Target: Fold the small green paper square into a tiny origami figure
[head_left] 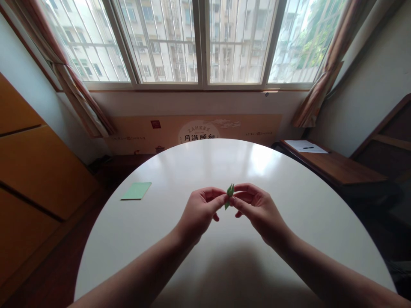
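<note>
A small green folded paper (230,191) with pointed tips at its top and one point below is held up over the white table. My left hand (205,207) pinches it from the left between thumb and forefinger. From the other side, my right hand (253,203) grips it with thumb and fingertips, the remaining fingers curled behind. Fingertips cover part of its middle, so the exact folds are hard to make out. On the table to the left lies a pad of light green square paper (136,191), apart from both hands.
The round white table (205,162) has its far edge near a printed board (128,128) below the window. Beyond its right edge, a brown wooden surface (346,164) carries a white sheet (305,146) and a dark pen (308,148). An orange-brown cabinet (41,171) stands left.
</note>
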Motion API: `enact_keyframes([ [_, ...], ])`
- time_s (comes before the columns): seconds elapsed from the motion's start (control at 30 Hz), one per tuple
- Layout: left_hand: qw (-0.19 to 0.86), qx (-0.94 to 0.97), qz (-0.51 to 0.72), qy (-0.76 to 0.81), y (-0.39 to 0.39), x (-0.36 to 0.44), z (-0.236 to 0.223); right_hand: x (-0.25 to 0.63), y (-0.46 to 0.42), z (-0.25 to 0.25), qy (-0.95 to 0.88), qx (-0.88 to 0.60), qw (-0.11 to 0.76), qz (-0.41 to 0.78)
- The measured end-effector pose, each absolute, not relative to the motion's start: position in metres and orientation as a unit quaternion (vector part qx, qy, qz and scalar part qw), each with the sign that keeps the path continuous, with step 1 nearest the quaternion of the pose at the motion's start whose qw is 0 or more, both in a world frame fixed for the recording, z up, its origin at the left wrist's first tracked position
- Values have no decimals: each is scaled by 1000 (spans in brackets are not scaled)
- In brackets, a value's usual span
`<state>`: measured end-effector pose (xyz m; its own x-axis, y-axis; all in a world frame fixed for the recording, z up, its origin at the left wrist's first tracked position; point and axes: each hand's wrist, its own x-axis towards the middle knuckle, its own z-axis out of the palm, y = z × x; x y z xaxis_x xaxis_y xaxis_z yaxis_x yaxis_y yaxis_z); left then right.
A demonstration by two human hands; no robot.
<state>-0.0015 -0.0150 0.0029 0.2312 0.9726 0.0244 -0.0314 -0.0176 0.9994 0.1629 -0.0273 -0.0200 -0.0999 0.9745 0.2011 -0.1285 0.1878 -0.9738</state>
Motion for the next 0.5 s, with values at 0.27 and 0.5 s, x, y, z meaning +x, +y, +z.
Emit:
enact_keyframes([
  [0.27, 572, 535, 439, 441, -17, -2, 4, 163, -27, -17, -531, -402, 535, 521],
  [0.5, 566, 557, 418, 441, -15, -2, 2, 164, -26, -17, -473, -419, 526, 569],
])
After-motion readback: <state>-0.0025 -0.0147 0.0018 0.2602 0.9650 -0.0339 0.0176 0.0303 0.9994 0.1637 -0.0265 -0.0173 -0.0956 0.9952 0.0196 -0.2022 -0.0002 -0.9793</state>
